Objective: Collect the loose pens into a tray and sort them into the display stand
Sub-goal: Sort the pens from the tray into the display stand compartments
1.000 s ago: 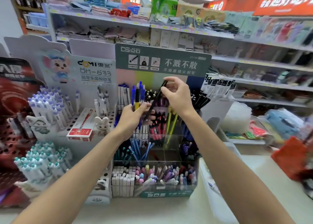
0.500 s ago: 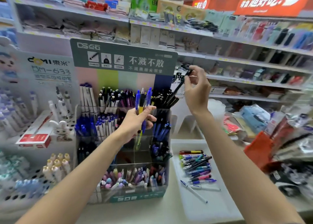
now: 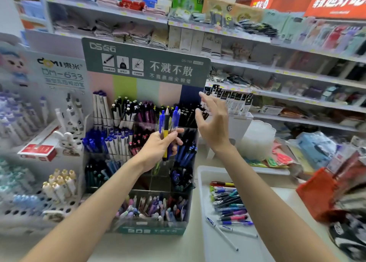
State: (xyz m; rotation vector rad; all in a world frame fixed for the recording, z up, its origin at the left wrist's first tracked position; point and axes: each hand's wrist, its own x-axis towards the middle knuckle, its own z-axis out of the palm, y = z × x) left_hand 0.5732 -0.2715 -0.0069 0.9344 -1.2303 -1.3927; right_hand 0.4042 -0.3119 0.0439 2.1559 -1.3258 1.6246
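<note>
The tiered clear display stand with a green header card holds rows of pens in its compartments. My left hand grips a small bunch of pens, blue ones and a yellow-and-black one, upright in front of the stand's middle. My right hand hovers at the stand's upper right corner with fingers spread and nothing in it, beside the row of black pens. A white tray lies to the right of the stand with several loose pens in it.
A second white pen display with a cartoon figure stands to the left. A red box rests on it. Store shelves of goods run behind. A red basket and bags crowd the counter's right side.
My right hand held a black pen a second ago and at half a second raised it toward the stand's top right; now that hand is empty and spread. The view has swung right.
</note>
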